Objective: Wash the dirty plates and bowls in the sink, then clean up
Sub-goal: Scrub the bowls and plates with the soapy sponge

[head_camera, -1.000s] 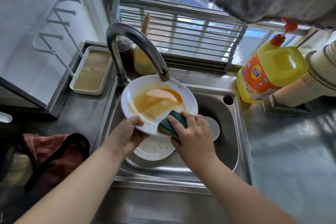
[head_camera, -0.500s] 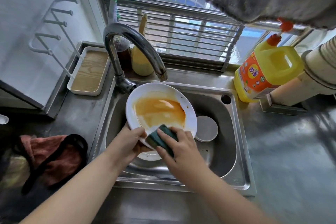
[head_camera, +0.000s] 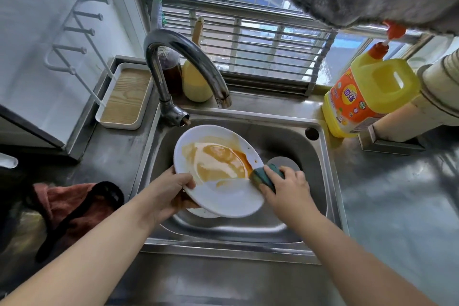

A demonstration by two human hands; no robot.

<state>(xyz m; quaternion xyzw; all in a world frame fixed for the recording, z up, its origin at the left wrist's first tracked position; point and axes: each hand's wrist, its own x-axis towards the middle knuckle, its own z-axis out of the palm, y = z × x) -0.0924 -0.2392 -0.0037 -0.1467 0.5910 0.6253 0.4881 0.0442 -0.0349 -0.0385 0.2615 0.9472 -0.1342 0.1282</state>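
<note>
Left of centre: left hand [head_camera: 171, 194] gripping white plate [head_camera: 223, 196] by its near-left rim, tilted over the sink [head_camera: 320, 156]. Orange sauce across the middle; likely slick, rigid, breakable, best held at the rim. Right of centre: right hand [head_camera: 288, 186] clutching green sponge [head_camera: 263, 177] against the plate's right edge.

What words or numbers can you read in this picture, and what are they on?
Yellow detergent jug: its orange label carries a yellow circle with purple characters, too blurred to read.
Small print lower on the same label: too small to read.
Nothing else in view shows writing.
</note>
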